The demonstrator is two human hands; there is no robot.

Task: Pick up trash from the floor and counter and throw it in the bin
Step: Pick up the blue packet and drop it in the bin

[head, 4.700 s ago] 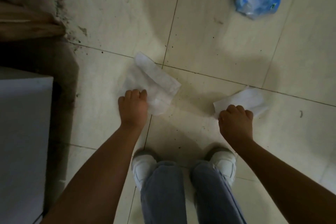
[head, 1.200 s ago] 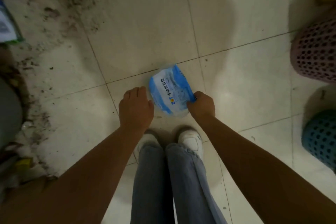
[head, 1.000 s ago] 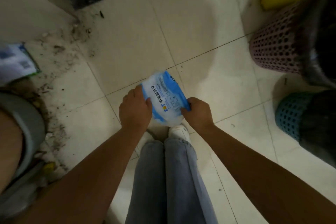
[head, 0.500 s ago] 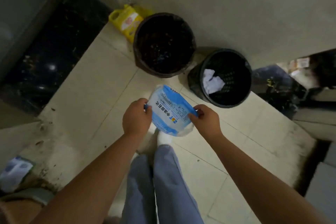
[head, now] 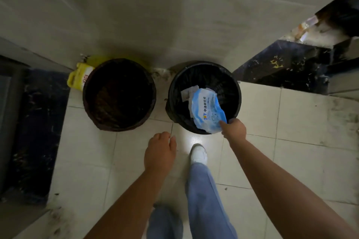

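Blue-and-white packet [head: 207, 111] hangs from the right hand [head: 234, 129], whose fingers [head: 223, 124] are pinched on its near lower corner, so the whole of the wrapper lies ahead of and to the left of those fingers, its long axis running away from them and out over the mouth of the black-lined bin [head: 236, 91]. Most of the packet sits over the opening, with white scraps [head: 188, 92] already lying inside beyond it; only the pinched corner and the near edge overlap the bin's near rim (the part most likely to catch if let go as it stands). The left hand [head: 160, 153] is well apart from the packet, behind and to the left of it, fingers loosely curled and holding nothing, so the drop belongs to the right hand alone. A second, darker bin [head: 91, 114] stands just beside the first, further left of the fingers, and a yellow jug [head: 76, 78] sits behind it.
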